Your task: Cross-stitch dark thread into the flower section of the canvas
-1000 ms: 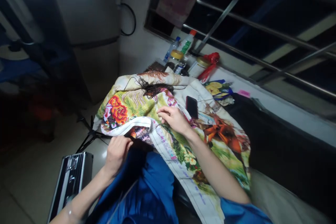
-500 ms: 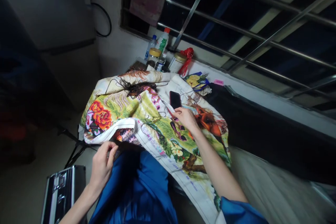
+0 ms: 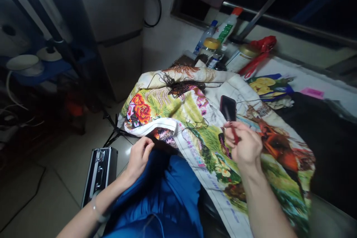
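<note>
A large cross-stitch cloth [image 3: 178,108] with flowers and green ground lies bunched over the table and hangs towards my lap. Near its front edge, my left hand [image 3: 139,156] is closed in a pinch over my blue-clad legs; anything between the fingertips is too small to see. My right hand [image 3: 245,145] is raised over the cloth's right part, gripping what look like small red-handled scissors [image 3: 235,134], slightly blurred, their narrow end pointing away from me. Just beyond them a dark phone [image 3: 228,107] rests on the cloth. Dark loose threads [image 3: 182,88] form a tangle farther back.
Bottles and jars [image 3: 210,44] stand at the back by the barred window, beside a red plastic bag [image 3: 263,46]. A silver-edged case [image 3: 100,173] is on the floor at left, near dark stand legs [image 3: 113,130]. A white pot [image 3: 25,64] sits farther left.
My view has swung left. My right hand has lifted and turned, bringing the red-handled scissors up off the cloth near the phone. My left hand keeps its pinch near the cloth's edge.
</note>
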The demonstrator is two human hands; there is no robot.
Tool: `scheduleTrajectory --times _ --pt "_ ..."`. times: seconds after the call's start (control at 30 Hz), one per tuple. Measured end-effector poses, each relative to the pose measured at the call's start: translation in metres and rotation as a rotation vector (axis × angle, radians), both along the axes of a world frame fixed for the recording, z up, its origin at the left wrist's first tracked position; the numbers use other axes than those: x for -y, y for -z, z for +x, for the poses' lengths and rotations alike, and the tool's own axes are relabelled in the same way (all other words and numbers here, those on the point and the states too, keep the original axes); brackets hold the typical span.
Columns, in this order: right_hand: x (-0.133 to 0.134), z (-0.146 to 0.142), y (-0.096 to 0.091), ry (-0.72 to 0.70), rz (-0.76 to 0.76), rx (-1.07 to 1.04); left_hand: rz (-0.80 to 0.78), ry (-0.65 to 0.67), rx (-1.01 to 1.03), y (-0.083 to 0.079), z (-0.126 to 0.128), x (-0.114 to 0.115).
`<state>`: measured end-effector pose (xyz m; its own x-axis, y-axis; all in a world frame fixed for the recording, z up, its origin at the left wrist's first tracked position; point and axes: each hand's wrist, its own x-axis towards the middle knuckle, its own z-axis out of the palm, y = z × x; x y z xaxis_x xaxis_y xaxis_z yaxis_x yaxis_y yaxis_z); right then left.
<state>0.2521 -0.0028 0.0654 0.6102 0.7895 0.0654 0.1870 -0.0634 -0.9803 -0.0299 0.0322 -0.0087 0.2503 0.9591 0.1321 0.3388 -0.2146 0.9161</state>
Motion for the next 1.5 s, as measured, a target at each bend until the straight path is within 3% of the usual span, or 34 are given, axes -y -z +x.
scheduleTrajectory --times 0.13,0.2,0.3,0.43,0.57,0.7,0.8,0.9,1.0,1.07,1.23,1.33,1.5 --pt "0.011 -0.061 0.003 -0.446 -0.133 0.376 -0.011 -0.010 -0.007 -0.001 0.000 0.001" --pt "0.011 -0.080 0.010 -0.562 -0.165 0.686 0.000 -0.022 -0.029 -0.001 0.001 0.001" --pt "0.010 -0.095 0.023 -0.504 -0.101 1.085 0.054 -0.029 -0.074 0.000 0.002 0.001" --pt "0.006 -0.105 0.037 -0.434 -0.022 1.302 0.204 -0.010 -0.136 0.002 0.003 0.003" --pt "0.004 -0.114 0.038 -0.472 0.015 1.280 0.382 0.007 -0.213 0.002 0.003 0.005" --pt "0.004 -0.099 0.023 -0.503 0.018 1.061 0.496 -0.040 -0.203 -0.003 -0.004 0.002" --pt "0.003 -0.058 0.007 -0.226 -0.080 0.922 0.566 -0.105 -0.187 -0.004 -0.013 -0.003" --pt "-0.002 -0.006 -0.002 0.111 -0.326 1.028 0.593 -0.144 -0.202 0.001 -0.023 -0.006" --pt "-0.015 0.026 -0.003 0.219 -0.436 1.196 0.635 -0.155 -0.228 0.010 -0.033 -0.006" --pt "-0.029 0.027 -0.001 0.119 -0.385 1.185 0.685 -0.172 -0.235 0.015 -0.036 -0.006" --pt "-0.073 -0.009 0.009 -0.388 -0.429 0.973 0.671 -0.292 -0.222 0.016 -0.032 -0.003" --pt "-0.088 -0.027 0.019 -0.455 -0.462 0.950 0.660 -0.315 -0.208 0.012 -0.030 -0.003" --pt "-0.088 -0.027 0.024 -0.411 -0.455 0.920 0.612 -0.269 -0.216 0.001 -0.029 -0.013"
